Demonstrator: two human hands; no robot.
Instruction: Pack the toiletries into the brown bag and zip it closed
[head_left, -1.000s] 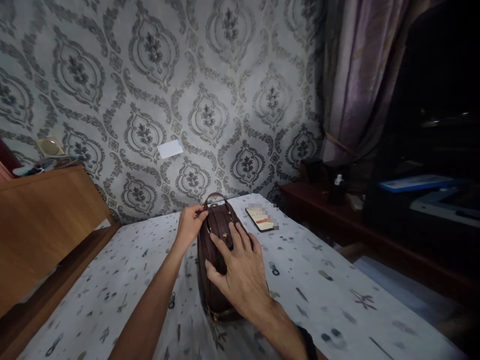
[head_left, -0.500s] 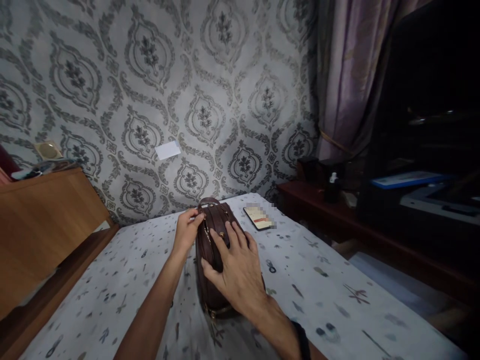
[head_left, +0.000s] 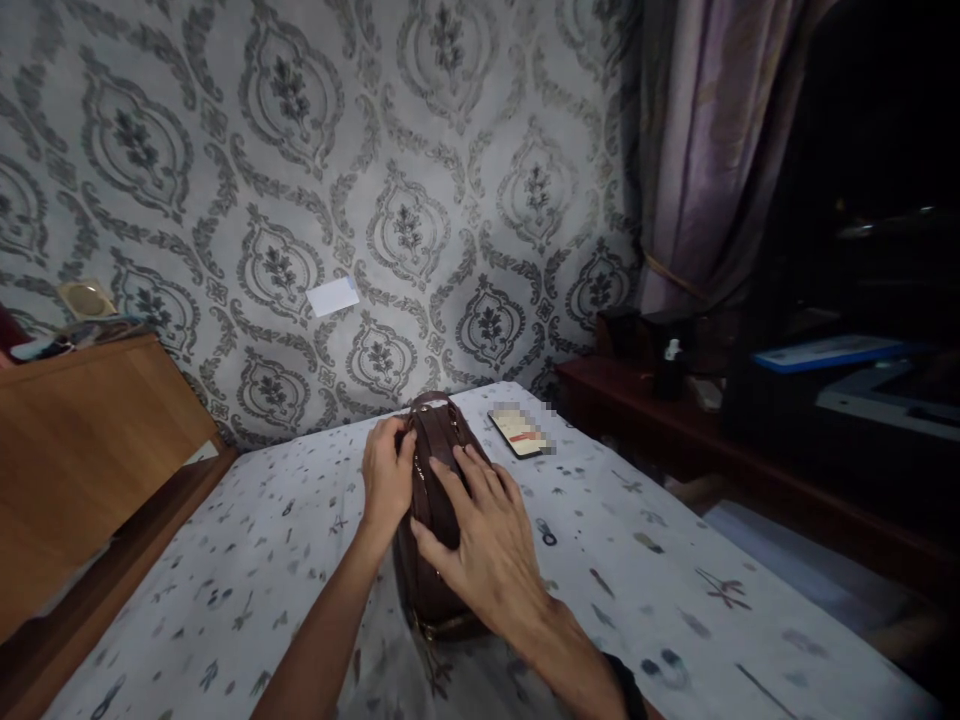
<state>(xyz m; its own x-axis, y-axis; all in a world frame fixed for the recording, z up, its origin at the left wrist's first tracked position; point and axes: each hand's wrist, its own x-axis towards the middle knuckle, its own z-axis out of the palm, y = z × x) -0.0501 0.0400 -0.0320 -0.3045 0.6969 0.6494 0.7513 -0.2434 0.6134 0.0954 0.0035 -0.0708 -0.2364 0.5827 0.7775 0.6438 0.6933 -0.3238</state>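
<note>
A dark brown leather-look handbag with gold zips and a carrying handle lies on the bed, pointing away from me. At its far left edge, my left hand is closed with thumb and fingers together by the zip; whether a zip pull is between them is hidden. My right hand rests across the top of the bag, fingers spread and fairly flat, a dark band on its wrist. Just right of the bag's far end lies a phone with a lit, partly pixelated screen.
The bed has a white patterned sheet. A wooden headboard or cabinet stands at left, and a dark red shelf with a small bottle at right. A patterned wall rises behind, beside a purple curtain.
My left hand has shifted slightly right and its fingers have curled in more at the bag's edge. My right hand stays spread on the bag, moved slightly right in the picture.
</note>
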